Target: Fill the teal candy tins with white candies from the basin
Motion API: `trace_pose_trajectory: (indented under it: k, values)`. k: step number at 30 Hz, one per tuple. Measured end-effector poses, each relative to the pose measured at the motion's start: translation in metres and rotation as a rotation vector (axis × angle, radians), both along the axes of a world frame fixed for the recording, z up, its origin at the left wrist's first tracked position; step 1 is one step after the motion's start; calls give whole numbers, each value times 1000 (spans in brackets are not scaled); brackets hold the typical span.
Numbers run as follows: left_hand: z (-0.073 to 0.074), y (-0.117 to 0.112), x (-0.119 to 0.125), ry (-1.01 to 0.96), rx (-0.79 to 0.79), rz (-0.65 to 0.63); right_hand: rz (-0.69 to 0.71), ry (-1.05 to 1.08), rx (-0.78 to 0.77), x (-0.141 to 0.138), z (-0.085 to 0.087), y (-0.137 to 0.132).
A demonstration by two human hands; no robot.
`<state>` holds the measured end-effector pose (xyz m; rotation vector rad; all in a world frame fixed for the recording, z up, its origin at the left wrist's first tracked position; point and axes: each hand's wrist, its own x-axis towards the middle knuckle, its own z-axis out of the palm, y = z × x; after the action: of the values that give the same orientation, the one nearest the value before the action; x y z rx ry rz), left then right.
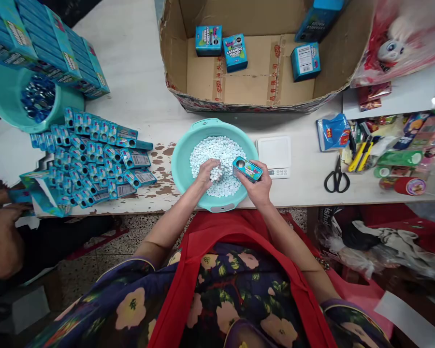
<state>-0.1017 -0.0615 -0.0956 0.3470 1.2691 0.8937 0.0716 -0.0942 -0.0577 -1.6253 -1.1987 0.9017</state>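
A turquoise basin [181, 166] full of small white round candies [221, 147] stands at the table's front edge. My left hand [205, 174] is in the basin with its fingers curled round some of these candies. Over the basin's right side, my right hand [260, 188] grips a small blue candy box [249, 169] by its sides. A round hole shows at the left end of this box. Just right of the basin lies a white digital scale [274, 153], close to my right hand.
Many small blue boxes [94, 159] lie on the left, near a tub [0, 92] of shiny blue pieces and stacked blue cartons [47, 43]. A cardboard box [253, 92] with several blue boxes stands behind. Scissors [336, 180] and cutters [362, 154] lie right. Another person's arm [5, 237] shows left.
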Motion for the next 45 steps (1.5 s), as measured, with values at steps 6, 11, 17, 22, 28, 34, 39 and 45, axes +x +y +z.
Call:
trace_pose_trajectory:
  k: [6,11,17,22,28,34,39,45]
  values:
    - [58,10,2,-78,261,103,271,-223,33,-17,-2,0]
    - [65,11,16,-54,326,279,325,-212,12,-29,-1,-5]
    - [63,17,19,-3,343,312,287,-201,59,-31,7,-7]
    - [73,22,21,-6,352,277,268,-164,71,-29,14,-4]
    - [82,22,25,24,363,252,248,-122,67,-28,15,-2]
    - [78,23,29,71,387,219,255,-99,51,-29,12,1]
    - [74,26,28,103,435,210,215,-74,23,-31,13,2]
    - [75,24,27,90,426,191,230,-71,37,-30,14,4]
